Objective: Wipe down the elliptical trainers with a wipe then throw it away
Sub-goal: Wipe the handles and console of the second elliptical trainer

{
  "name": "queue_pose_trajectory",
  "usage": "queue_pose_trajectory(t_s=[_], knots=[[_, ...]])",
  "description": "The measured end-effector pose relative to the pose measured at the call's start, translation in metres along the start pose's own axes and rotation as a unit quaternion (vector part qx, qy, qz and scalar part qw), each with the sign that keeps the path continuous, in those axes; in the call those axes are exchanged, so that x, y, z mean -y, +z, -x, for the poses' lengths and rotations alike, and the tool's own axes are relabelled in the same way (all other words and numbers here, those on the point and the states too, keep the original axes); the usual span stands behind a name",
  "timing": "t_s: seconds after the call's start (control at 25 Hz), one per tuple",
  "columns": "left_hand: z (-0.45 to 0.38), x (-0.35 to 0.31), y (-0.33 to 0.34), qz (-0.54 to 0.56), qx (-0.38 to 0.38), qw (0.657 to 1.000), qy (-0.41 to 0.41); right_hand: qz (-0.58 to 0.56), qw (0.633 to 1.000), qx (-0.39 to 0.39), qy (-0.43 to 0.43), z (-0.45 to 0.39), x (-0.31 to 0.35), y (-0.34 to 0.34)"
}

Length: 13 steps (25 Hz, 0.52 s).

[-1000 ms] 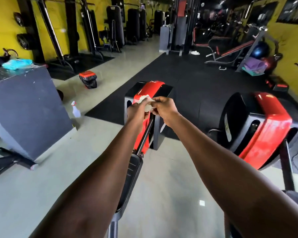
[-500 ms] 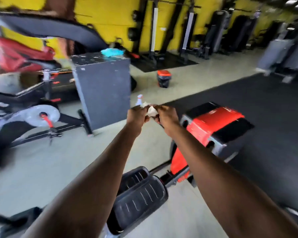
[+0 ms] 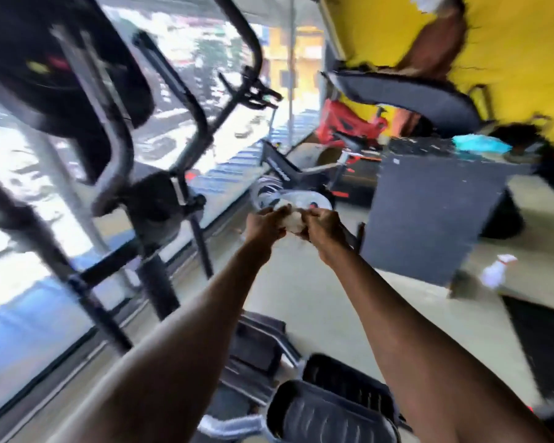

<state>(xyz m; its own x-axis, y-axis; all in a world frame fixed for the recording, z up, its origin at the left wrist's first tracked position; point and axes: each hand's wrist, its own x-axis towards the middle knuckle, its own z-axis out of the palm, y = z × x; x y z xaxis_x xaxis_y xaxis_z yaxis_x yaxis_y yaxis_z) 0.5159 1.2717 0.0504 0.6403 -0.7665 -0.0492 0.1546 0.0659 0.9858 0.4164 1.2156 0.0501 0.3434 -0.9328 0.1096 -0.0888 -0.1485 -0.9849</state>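
Observation:
A crumpled white wipe (image 3: 293, 221) is pinched between my left hand (image 3: 267, 224) and my right hand (image 3: 324, 227), both held out in front of me at mid frame. The elliptical trainer's black handlebars and upright post (image 3: 160, 199) rise at the left, blurred. Its black ribbed foot pedal (image 3: 330, 410) lies below my forearms at the bottom of the frame. Neither hand touches the machine.
A grey block counter (image 3: 429, 215) stands at the right with a turquoise cloth (image 3: 480, 145) on top. A white spray bottle (image 3: 496, 271) sits on the floor beside it. A large window (image 3: 20, 266) runs along the left. Other exercise machines (image 3: 304, 180) stand beyond my hands.
My view has swung far left, from the red flywheel housings to the trainer's handlebars and the window. Both hands still hold the wipe together in front of me.

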Motion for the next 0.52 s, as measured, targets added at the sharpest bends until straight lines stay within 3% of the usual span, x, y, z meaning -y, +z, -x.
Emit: queue_pose_trajectory(t_s=[0.08,0.16,0.32,0.52], knots=[[0.000,-0.023,-0.030,-0.009,-0.061,0.997,0.044,0.101,0.979,-0.011,-0.175,-0.001,0.021,0.032],[0.000,-0.057,-0.060,0.000,-0.108,0.990,0.088,0.106,0.952,0.052,-0.282,0.003,0.053,0.069],[0.000,-0.119,-0.110,0.058,-0.171,0.972,0.150,0.099,0.926,0.109,-0.347,0.005,0.117,0.124],[-0.009,-0.191,-0.172,0.086,-0.164,0.953,0.240,0.129,0.918,0.062,-0.371,-0.025,0.189,0.187]])
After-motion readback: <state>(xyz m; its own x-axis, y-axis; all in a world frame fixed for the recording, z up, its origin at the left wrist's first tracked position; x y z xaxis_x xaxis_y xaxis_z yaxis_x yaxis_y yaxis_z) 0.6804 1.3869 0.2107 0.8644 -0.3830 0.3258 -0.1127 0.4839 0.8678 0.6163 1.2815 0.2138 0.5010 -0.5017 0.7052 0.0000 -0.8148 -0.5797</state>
